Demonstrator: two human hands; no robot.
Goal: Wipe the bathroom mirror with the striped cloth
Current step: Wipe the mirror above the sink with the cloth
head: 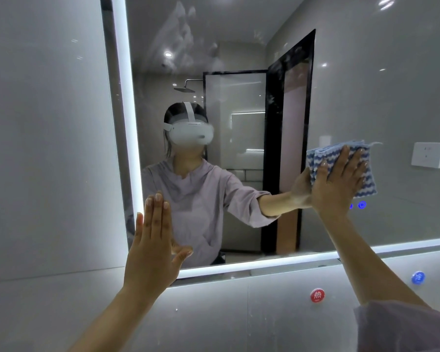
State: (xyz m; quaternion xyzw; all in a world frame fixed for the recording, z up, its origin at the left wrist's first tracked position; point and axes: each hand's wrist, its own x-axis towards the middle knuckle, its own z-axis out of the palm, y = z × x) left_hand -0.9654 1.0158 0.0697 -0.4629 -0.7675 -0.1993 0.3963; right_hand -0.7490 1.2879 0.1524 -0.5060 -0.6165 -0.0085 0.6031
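The bathroom mirror (239,47) fills the upper middle and right of the head view, with a lit strip along its left and bottom edges. Hazy smears show on its upper glass. A folded blue-and-white striped cloth (366,181) lies flat against the mirror at the right. My right hand (338,181) presses it to the glass with straight, spread fingers. My left hand (153,245) is flat with straight fingers at the mirror's lower left corner, over the lit edge, holding nothing.
Grey wall tiles (48,148) surround the mirror. Below the mirror sit a red round label (317,295) and a blue round label (417,277). Blue touch buttons (362,205) glow on the glass under the cloth. A person in a headset is reflected.
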